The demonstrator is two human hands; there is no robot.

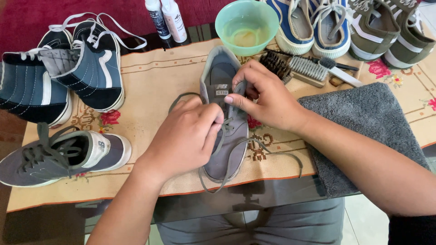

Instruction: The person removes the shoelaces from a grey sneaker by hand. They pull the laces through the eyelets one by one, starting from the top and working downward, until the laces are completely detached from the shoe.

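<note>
on the embroidered mat (150, 81) a grey shoe (227, 154) lies toe toward the person, under both hands; it looks light and soft, its thin lace (268, 147) limp, best pinched near the eyelets. left hand (186, 136) closes on the laces, right hand (265, 97) pinches the tongue (221, 90)

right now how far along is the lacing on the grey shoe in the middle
Looks done: the matching grey shoe at left is fully laced. In hand: the left hand pinches the lace over the middle shoe while the right hand holds its tongue; a few lower rows appear threaded. Left: the upper eyelets look unlaced, both lace ends trail loose, nothing is tied.
</note>
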